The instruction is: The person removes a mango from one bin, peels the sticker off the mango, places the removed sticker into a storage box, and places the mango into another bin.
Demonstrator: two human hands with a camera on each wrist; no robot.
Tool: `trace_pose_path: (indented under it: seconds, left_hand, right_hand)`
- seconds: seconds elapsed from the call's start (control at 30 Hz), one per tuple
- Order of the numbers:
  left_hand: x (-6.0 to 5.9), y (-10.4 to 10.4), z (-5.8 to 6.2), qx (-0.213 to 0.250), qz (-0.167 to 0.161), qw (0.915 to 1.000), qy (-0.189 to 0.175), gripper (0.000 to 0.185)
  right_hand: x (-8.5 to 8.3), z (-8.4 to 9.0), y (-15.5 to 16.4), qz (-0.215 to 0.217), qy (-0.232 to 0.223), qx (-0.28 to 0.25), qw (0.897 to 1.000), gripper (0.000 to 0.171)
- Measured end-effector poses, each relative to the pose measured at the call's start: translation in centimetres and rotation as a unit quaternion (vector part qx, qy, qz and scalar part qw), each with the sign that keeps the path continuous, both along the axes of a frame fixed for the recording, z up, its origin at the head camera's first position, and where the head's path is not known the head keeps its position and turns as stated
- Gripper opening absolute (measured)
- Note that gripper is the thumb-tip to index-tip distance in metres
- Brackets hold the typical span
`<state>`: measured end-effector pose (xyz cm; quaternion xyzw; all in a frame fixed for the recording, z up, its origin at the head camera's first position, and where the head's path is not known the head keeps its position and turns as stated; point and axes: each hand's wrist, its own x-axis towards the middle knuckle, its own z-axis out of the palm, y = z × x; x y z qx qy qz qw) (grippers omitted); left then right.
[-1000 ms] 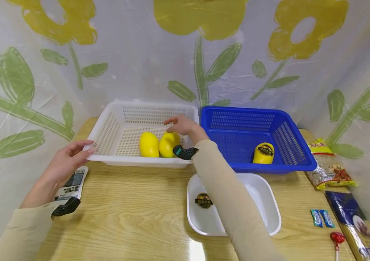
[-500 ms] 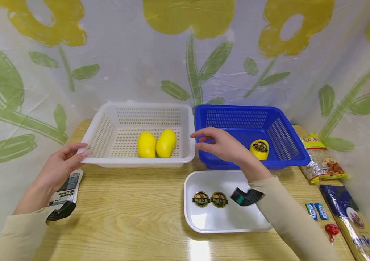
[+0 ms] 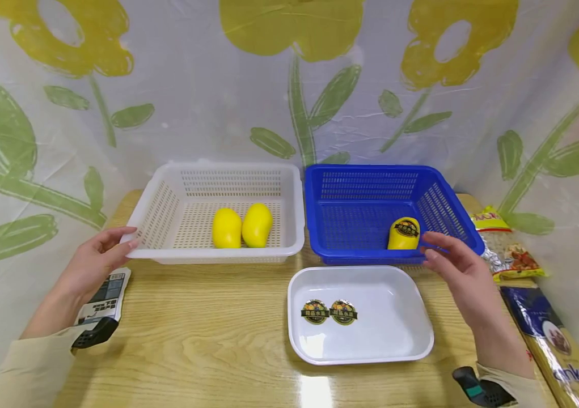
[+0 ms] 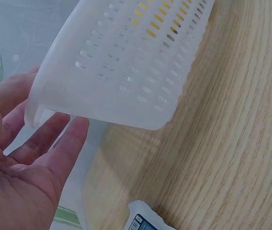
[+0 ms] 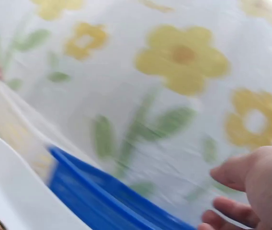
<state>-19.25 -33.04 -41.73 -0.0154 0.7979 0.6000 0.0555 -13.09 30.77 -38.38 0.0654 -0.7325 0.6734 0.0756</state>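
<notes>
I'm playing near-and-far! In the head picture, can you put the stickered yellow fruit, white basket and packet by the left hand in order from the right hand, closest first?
1. Stickered yellow fruit: inside blue basket, near right hand.
2. White basket: further left.
3. Packet: far left.

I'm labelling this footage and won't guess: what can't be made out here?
Mangoes in the white basket: head view, undersides hidden by its front rim.
Packet at left: head view, partly covered by the left hand and wrist; left wrist view, cut by the bottom edge.
Stickers: head view, fine print too small; right wrist view, blurred and cut by the left edge.
Right hand: right wrist view, cut by the bottom edge.
</notes>
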Motion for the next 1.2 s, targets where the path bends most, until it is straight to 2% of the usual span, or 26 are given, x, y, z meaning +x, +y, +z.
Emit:
trace_pose_path:
  seconds: [0.07,0.13,0.2,0.27,0.3,0.4,0.5,0.7,0.77,0.87,0.93,1.0,1.1,1.2]
  left_hand:
    - [0.0,-0.1,-0.1,0.001,-0.001,1.0000,0.000,0.039]
    - [0.0,-0.1,-0.1,0.006,-0.001,1.0000,0.001,0.039]
    - [0.0,-0.1,-0.2,0.006,-0.001,1.0000,0.002,0.039]
    - [0.0,-0.1,-0.2,0.005,-0.002,1.0000,0.006,0.039]
    - [0.0,-0.1,-0.3,-0.001,-0.003,1.0000,0.009,0.039]
    - [0.0,0.0,-0.3,-0.001,-0.004,0.9999,0.015,0.039]
    - [-0.1,0.0,-0.3,-0.004,-0.005,0.9998,0.020,0.038]
    - [-0.4,-0.2,-0.1,-0.010,-0.016,0.9996,0.020,0.036]
    - [-0.6,-0.2,0.3,-0.044,-0.009,0.9986,0.026,0.036]
    - [-0.9,0.4,1.6,-0.115,0.014,0.9922,0.045,0.045]
    - [-1.3,1.3,3.0,-0.165,0.030,0.9847,0.049,0.058]
    - [-1.7,2.5,4.5,-0.195,0.034,0.9786,0.054,0.067]
    - [-2.6,4.4,6.5,-0.216,0.024,0.9735,0.071,0.070]
    - [-3.4,6.6,8.0,-0.214,0.006,0.9726,0.090,0.065]
  right_hand:
    - [0.0,-0.4,2.1,-0.069,-0.022,-0.051,0.996,0.040]
    - [-0.4,-0.8,4.0,-0.155,-0.054,-0.074,0.984,0.043]
    - [-0.9,-1.2,5.6,-0.222,-0.088,-0.069,0.969,0.046]
    - [-1.3,-1.7,6.9,-0.254,-0.116,-0.041,0.959,0.047]
    - [-1.6,-2.0,7.4,-0.250,-0.120,-0.027,0.960,0.048]
    - [-2.2,-3.1,8.5,-0.204,-0.109,-0.002,0.973,0.051]
    - [-2.7,-4.0,9.1,-0.166,-0.090,-0.009,0.982,0.053]
    - [-3.0,-4.7,9.5,-0.150,-0.078,-0.015,0.985,0.053]
    - [-3.1,-4.7,9.5,-0.149,-0.082,-0.003,0.985,0.054]
    - [-3.3,-4.7,9.5,-0.154,-0.094,0.005,0.984,0.055]
    - [-3.4,-4.7,9.5,-0.158,-0.099,-0.001,0.982,0.056]
    - [-3.4,-4.6,9.4,-0.158,-0.097,-0.016,0.983,0.056]
    - [-3.5,-4.7,9.3,-0.159,-0.093,-0.036,0.982,0.056]
    - [-3.5,-4.7,9.3,-0.161,-0.094,-0.045,0.982,0.057]
